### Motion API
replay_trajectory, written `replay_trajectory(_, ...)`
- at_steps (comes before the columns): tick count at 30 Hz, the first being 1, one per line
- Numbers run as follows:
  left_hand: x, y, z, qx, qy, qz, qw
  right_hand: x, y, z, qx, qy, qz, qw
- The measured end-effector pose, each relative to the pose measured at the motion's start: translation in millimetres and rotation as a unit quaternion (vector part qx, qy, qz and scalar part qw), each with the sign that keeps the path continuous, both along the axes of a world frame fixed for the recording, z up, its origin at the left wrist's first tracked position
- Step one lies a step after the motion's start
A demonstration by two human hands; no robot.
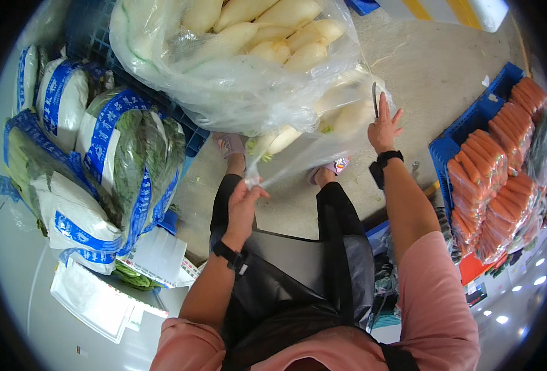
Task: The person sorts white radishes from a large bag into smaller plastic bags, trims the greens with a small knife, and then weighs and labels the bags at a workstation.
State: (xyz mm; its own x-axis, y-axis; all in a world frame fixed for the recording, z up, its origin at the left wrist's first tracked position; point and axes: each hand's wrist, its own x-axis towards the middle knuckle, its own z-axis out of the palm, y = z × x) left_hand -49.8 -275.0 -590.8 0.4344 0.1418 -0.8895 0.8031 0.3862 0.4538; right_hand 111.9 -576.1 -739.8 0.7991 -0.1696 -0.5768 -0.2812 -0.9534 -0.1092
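My left hand (244, 206) pinches a gathered corner of a clear plastic bag (285, 162) between thumb and fingers. The film stretches from there up to the right. Inside this bag lie white radishes (280, 140), one with green leaf stubs toward my left hand. My right hand (385, 127) is at the bag's right edge with several fingers spread. A thin, dark, curved blade (374, 99) sticks up from it, its handle hidden by the hand. Beyond, a larger open plastic bag (236, 88) holds a heap of white radishes (273, 37).
To the left, bagged leafy greens (129, 143) with blue-printed wraps stand beside a blue plastic crate (194, 139). Bagged carrots (482, 157) fill a blue crate (440, 143) at the right. A white foam box (477, 11) with yellow tape stands at the top right, on the concrete floor (422, 83).
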Motion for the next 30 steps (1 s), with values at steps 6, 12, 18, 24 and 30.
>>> replay_trajectory(6, -6, 7, -16, -0.013, 0.029, -0.024, 0.999, 13, 12, 3, 0.16, -0.08, -0.026, 0.983)
replay_trajectory(12, -9, 1, -12, 0.026, 0.038, -0.096, 0.994, -8, 27, -19, 0.083, -0.111, 0.003, 0.99)
replay_trajectory(18, -18, 16, -23, 0.012, 0.063, -0.04, 0.997, 27, -22, 3, 0.222, -0.235, -0.061, 0.945)
replay_trajectory(24, -14, 9, 4, -0.054, 0.052, -0.076, 0.994, 23, -53, 65, 0.247, -0.248, -0.326, 0.878)
replay_trajectory(30, 24, -38, 111, -0.042, -0.076, -0.22, 0.972, 19, -50, 87, 0.269, -0.254, -0.444, 0.816)
